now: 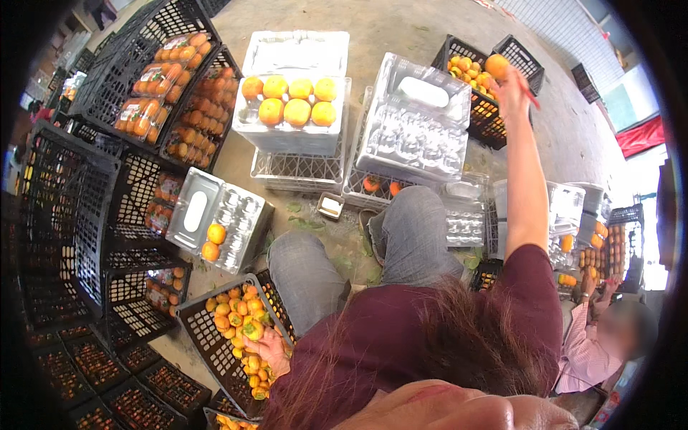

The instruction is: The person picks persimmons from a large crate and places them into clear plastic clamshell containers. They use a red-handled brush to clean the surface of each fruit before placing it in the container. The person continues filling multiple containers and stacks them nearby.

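Note:
My left hand (267, 348) grips a yellow-green persimmon (252, 328) over a tilted black plastic crate (201, 317) of loose persimmons. At the far right, my outstretched right hand (513, 97) holds an orange persimmon (497, 66) above another black crate (486, 129) with smaller-looking persimmons. A thin red item (531, 98) shows at that hand; what it is I cannot tell. Straight ahead, an open clear plastic clamshell (244, 126) carries several orange persimmons in its cups. A second clamshell stack (414, 140) has bare cups. Two persimmons (213, 242) sit in the clamshell (242, 209) at the left.
Black crates (134, 70) with packed persimmon boxes (142, 121) stand at the left. White plastic crates (298, 172) support the clamshell stacks. A small white dish (330, 206) lies on the floor by my feet. Another person (591, 344) sits at the right among more boxes.

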Available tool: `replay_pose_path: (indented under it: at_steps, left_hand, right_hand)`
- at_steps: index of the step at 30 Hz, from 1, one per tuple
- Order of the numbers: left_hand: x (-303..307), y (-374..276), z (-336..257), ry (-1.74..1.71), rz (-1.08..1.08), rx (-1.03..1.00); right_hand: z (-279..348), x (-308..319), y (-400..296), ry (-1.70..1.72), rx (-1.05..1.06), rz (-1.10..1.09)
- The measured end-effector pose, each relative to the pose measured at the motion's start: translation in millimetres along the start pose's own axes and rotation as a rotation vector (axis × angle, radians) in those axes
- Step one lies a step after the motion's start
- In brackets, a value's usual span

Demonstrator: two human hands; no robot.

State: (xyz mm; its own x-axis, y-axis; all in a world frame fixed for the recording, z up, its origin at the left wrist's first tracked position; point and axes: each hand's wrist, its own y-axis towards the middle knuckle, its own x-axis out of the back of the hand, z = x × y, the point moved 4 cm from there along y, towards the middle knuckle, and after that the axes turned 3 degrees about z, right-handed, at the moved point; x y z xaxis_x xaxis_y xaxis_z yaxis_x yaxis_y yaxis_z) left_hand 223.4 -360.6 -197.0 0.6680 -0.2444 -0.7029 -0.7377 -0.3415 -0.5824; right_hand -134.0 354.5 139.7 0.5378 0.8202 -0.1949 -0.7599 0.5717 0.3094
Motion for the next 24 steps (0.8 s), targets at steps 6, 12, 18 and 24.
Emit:
replay_pose_path:
  at_steps: [6,12,18,24]
  left_hand:
    - [-144,3,-37,-0.185,0.531,0.041]
    - [-309,16,-16,0.074,0.767,0.081]
    - [-402,35,53,0.122,0.969,0.314]
    - [-409,46,90,0.112,0.929,0.405]
  right_hand:
    - [-39,-47,-28,0.071,-0.075,-0.067]
    - [-36,-207,-164,0.352,-0.261,0.48]
    - [-30,-255,-219,0.327,-0.285,0.751]
    - [-28,-261,-233,0.165,-0.324,0.858]
